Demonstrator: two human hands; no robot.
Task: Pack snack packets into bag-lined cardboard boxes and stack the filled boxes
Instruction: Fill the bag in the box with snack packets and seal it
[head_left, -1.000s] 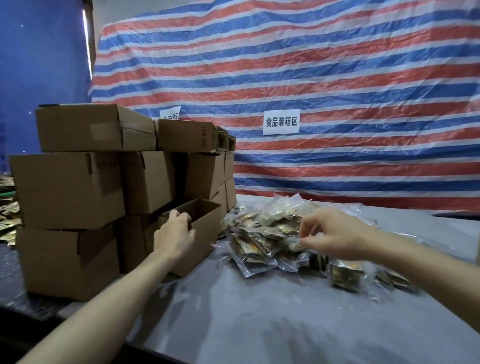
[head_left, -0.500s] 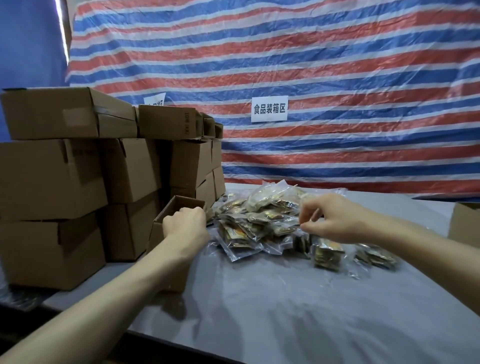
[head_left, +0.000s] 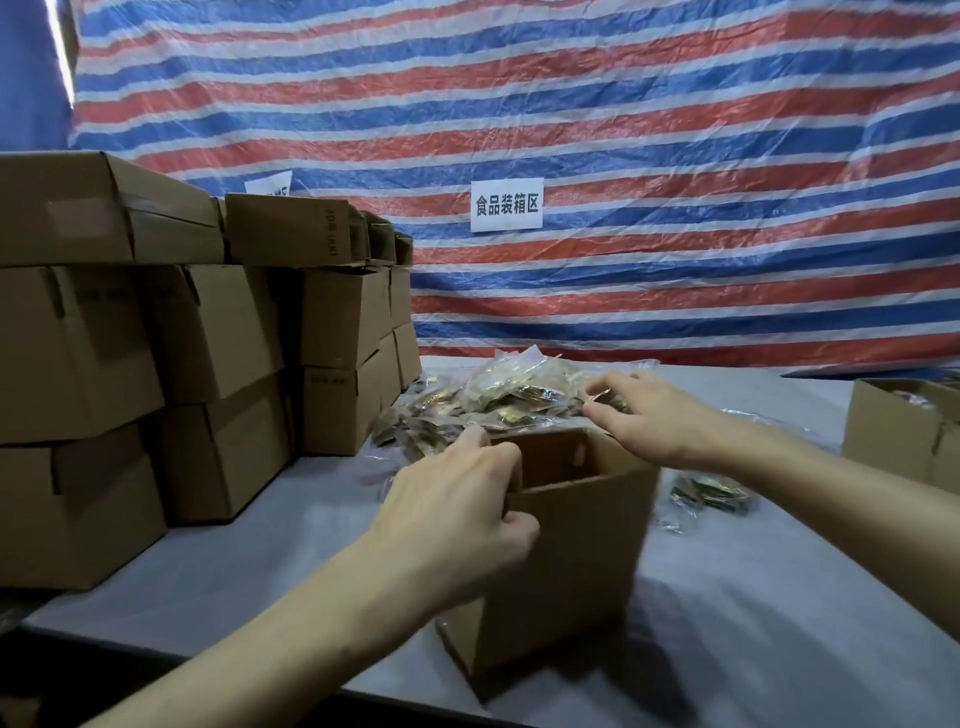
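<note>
An open, empty cardboard box (head_left: 566, 566) stands upright on the grey table (head_left: 753, 623), right in front of me. My left hand (head_left: 457, 514) grips its near left rim, thumb outside and fingers over the edge. My right hand (head_left: 654, 415) hovers above the box's far right corner with fingers slightly curled; whether it pinches anything is unclear. Behind the box lies a heap of clear-wrapped snack packets (head_left: 498, 400), with a few more packets (head_left: 706, 493) to the right. No bag liner shows inside the box.
Closed cardboard boxes are stacked three high on the left (head_left: 156, 338). Another open box (head_left: 904, 431) sits at the table's right edge. A striped tarpaulin with a white paper sign (head_left: 506, 204) hangs behind the table.
My left hand has pulled the open box from beside the stack to the table's middle in front of me. My right hand has stayed over the packets, now above the box's far corner.
</note>
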